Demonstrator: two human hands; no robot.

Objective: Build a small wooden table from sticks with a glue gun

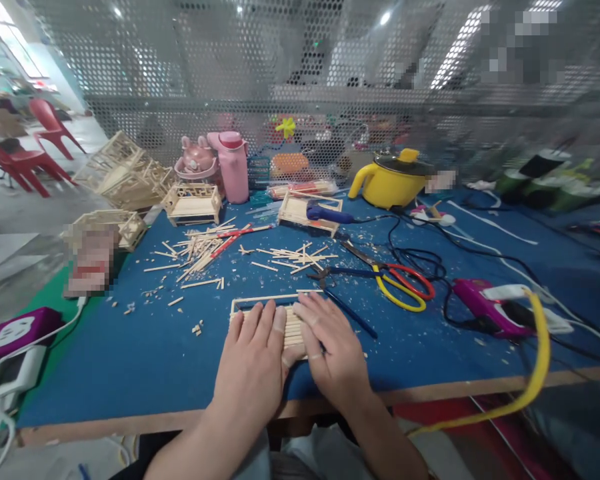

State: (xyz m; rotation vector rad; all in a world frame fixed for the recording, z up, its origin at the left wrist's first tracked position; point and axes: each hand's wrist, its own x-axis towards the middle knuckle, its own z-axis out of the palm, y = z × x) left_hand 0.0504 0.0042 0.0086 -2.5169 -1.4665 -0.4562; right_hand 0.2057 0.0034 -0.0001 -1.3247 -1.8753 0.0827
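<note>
Both hands lie flat on a small panel of thin wooden sticks (293,332) near the table's front edge. My left hand (253,357) covers its left part, fingers stretched forward. On its right part rests my right hand (337,347), fingers extended and slanting to the left. Pale wraps show on some fingers. The panel's sticks lie side by side inside a thin stick frame, whose far bar shows beyond the fingertips; much of the panel is hidden under the hands. Just beyond my right hand are blue-handled nippers (350,310).
Loose sticks (300,257) and scraps litter the blue table. Scissors (405,287), a blue glue gun (330,213) on a small stick frame, and cables lie to the right. Behind stand a yellow pot (393,183), a pink jug (233,170) and small stick furniture (193,202).
</note>
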